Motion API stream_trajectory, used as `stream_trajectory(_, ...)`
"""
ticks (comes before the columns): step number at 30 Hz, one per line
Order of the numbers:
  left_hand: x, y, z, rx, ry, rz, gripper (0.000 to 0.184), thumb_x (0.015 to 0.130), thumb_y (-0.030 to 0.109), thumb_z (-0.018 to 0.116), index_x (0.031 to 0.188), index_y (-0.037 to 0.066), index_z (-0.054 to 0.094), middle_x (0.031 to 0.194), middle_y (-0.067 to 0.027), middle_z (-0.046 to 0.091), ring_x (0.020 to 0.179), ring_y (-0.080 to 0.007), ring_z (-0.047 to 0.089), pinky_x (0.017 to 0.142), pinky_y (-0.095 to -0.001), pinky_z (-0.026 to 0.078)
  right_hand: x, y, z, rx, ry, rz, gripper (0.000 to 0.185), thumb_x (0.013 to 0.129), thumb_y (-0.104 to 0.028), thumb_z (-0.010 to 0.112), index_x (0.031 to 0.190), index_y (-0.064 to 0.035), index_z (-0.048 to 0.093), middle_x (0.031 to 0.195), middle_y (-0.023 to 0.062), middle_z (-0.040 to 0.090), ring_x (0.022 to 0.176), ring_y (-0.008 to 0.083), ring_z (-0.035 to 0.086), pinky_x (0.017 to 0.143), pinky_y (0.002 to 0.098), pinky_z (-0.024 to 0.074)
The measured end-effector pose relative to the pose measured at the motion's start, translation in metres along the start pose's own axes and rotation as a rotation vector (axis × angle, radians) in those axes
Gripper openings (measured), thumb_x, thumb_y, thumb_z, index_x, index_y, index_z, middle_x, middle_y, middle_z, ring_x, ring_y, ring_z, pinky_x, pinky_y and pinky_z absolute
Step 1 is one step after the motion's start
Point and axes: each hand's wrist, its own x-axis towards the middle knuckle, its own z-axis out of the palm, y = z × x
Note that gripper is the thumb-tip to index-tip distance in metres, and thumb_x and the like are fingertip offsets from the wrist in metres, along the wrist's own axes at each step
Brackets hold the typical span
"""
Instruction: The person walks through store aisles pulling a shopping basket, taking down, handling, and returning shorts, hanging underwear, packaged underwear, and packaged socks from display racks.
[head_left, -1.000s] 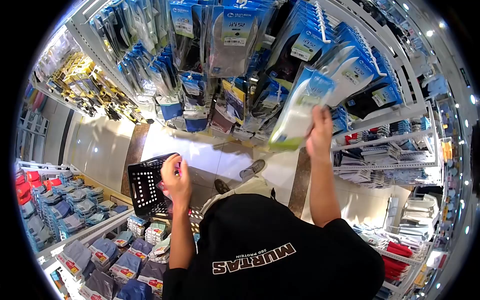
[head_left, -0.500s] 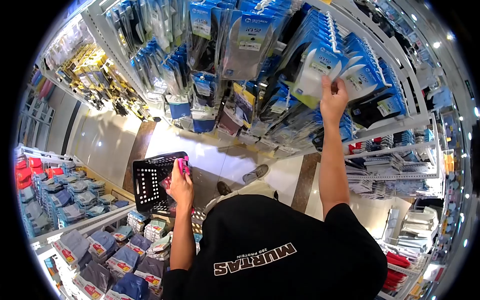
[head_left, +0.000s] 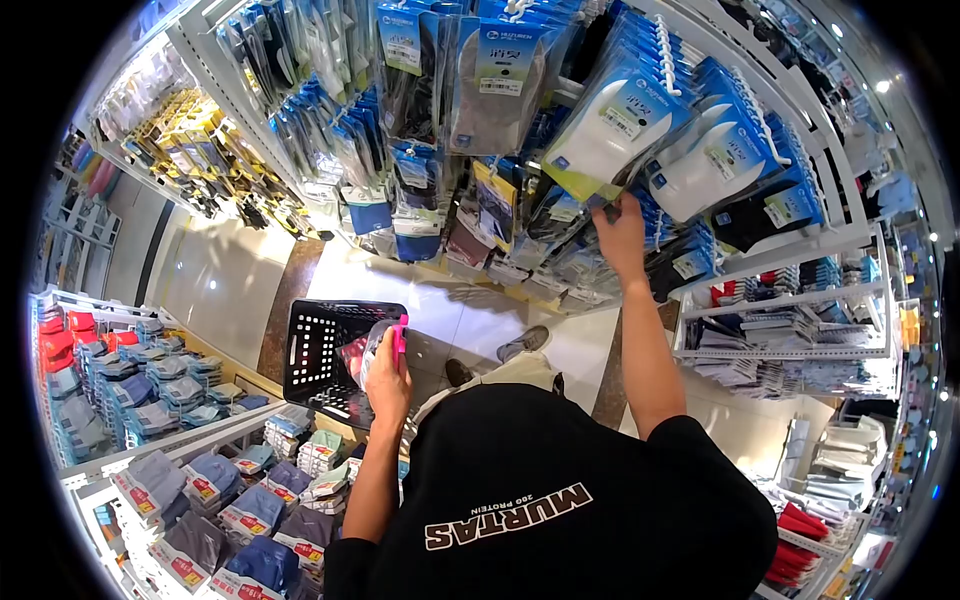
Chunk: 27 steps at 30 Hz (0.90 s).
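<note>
My left hand (head_left: 388,382) is closed around the pink handle (head_left: 401,338) of a black shopping basket (head_left: 300,352). Something clear and reddish lies beside that hand, partly hidden by it. At the rack, my right hand (head_left: 622,238) has its fingers curled at the bottom edge of a packet of white socks (head_left: 608,135) with a blue top and a green lower edge. This packet hangs at the front of its row. To its right hangs another white sock packet (head_left: 712,168), and a grey one (head_left: 497,95) is on the left.
White hooks (head_left: 668,60) carry rows of packets. Below right is a shelf (head_left: 790,352) of folded packs. Behind my left arm, a bin (head_left: 225,500) holds folded garments with red-and-white labels. Yellow packs (head_left: 195,130) hang at the far left, beyond the tiled floor (head_left: 215,280).
My right hand has moved down and left, from the front of the white sock packets to one packet's bottom edge. The packets now hang flatter. The basket has shifted slightly right.
</note>
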Motion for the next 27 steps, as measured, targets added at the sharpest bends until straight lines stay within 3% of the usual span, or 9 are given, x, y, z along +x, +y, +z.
stream_trajectory(2,-0.004,0.003,-0.004,-0.028,-0.006,0.032,0.051,0.091,0.003,0.061,0.141,0.007,0.052,0.121,-0.0210,0.066,0.104,-0.0393,0.065,0.090,-0.0437,0.051,-0.002,0.003,0.007,-0.048,0.023,-0.033,0.041,0.081,-0.016,0.076,0.114,0.0042,0.060,0.108,0.0201,0.059,0.094,0.0326,0.063,0.081,0.0422,0.0496)
stream_trajectory(5,-0.010,-0.002,-0.004,-0.047,0.010,0.066,0.049,0.092,0.004,0.062,0.140,0.010,0.054,0.120,-0.0204,0.067,0.104,-0.0396,0.065,0.090,-0.0448,0.051,-0.008,-0.006,0.007,0.023,-0.040,0.135,0.039,0.080,-0.016,0.077,0.111,0.0031,0.061,0.101,0.0169,0.059,0.088,0.0309,0.060,0.079,0.0405,0.0491)
stream_trajectory(8,-0.015,-0.002,-0.006,-0.042,-0.027,0.047,0.049,0.091,0.005,0.062,0.139,0.011,0.055,0.119,-0.0195,0.067,0.104,-0.0393,0.065,0.090,-0.0452,0.051,-0.016,0.000,0.011,-0.021,-0.025,0.137,0.039,0.080,-0.017,0.078,0.111,0.0028,0.064,0.091,0.0128,0.062,0.081,0.0245,0.060,0.074,0.0365,0.0491)
stream_trajectory(11,-0.017,-0.005,-0.005,-0.049,-0.010,0.096,0.048,0.091,0.005,0.063,0.138,0.012,0.055,0.118,-0.0191,0.067,0.104,-0.0391,0.065,0.090,-0.0453,0.051,-0.022,0.026,0.023,0.230,-0.091,0.136,0.037,0.081,-0.018,0.079,0.111,0.0020,0.068,0.082,0.0090,0.065,0.075,0.0171,0.058,0.070,0.0325,0.0482)
stream_trajectory(16,-0.016,-0.007,-0.006,-0.062,-0.049,0.048,0.049,0.090,0.006,0.065,0.138,0.012,0.055,0.117,-0.0189,0.068,0.102,-0.0392,0.066,0.089,-0.0450,0.052,-0.035,0.024,0.021,0.392,-0.094,0.196,0.033,0.086,-0.017,0.077,0.112,0.0018,0.070,0.082,0.0042,0.067,0.072,0.0103,0.055,0.067,0.0280,0.0466)
stream_trajectory(20,-0.014,-0.006,-0.004,-0.055,0.005,0.098,0.049,0.088,0.009,0.070,0.135,0.007,0.056,0.123,-0.0201,0.064,0.111,-0.0394,0.062,0.095,-0.0455,0.049,-0.051,0.010,-0.001,0.371,-0.106,0.264,0.030,0.090,-0.016,0.075,0.112,0.0029,0.070,0.087,0.0012,0.068,0.074,0.0073,0.056,0.068,0.0252,0.0466)
stream_trajectory(22,-0.011,0.007,-0.007,0.020,0.101,0.189,0.048,0.087,0.010,0.072,0.132,0.004,0.057,0.127,-0.0205,0.061,0.116,-0.0393,0.059,0.099,-0.0457,0.047,-0.058,-0.002,-0.016,0.519,-0.055,0.265,0.029,0.091,-0.016,0.074,0.112,0.0032,0.069,0.086,-0.0007,0.067,0.074,0.0060,0.056,0.067,0.0243,0.0454)
stream_trajectory(24,-0.006,0.025,-0.008,-0.051,0.132,0.212,0.047,0.086,0.012,0.074,0.129,0.002,0.059,0.129,-0.0203,0.059,0.119,-0.0386,0.056,0.101,-0.0454,0.045,-0.064,-0.023,-0.030,0.677,-0.004,0.314,0.024,0.094,-0.015,0.073,0.111,0.0008,0.069,0.084,-0.0038,0.065,0.073,0.0050,0.056,0.066,0.0222,0.0438)
stream_trajectory(27,0.009,0.064,-0.004,-0.261,0.099,0.266,0.044,0.088,0.018,0.074,0.126,0.000,0.061,0.128,-0.0184,0.060,0.117,-0.0345,0.058,0.100,-0.0415,0.045,-0.077,-0.032,-0.034,0.991,-0.073,0.362,0.015,0.096,-0.012,0.069,0.108,-0.0031,0.069,0.091,-0.0021,0.068,0.078,0.0060,0.058,0.070,0.0218,0.0450)
